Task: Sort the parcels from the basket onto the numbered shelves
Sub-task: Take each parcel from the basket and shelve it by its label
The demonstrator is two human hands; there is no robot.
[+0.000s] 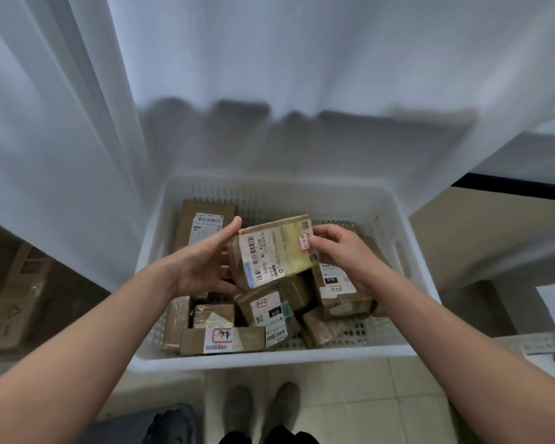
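Both hands clamped on small brown cardboard parcel w/ white label, held above white perforated plastic basket centre: left hand at one end, right hand at the other; long axis runs left-right betw. them, I'd lift straight up.

- A sheer white curtain hangs across the background, its folds bunched at the left.
- Pale floor tiles lie below — grey shoes stand on them.
- Brown cardboard boxes sit far left.
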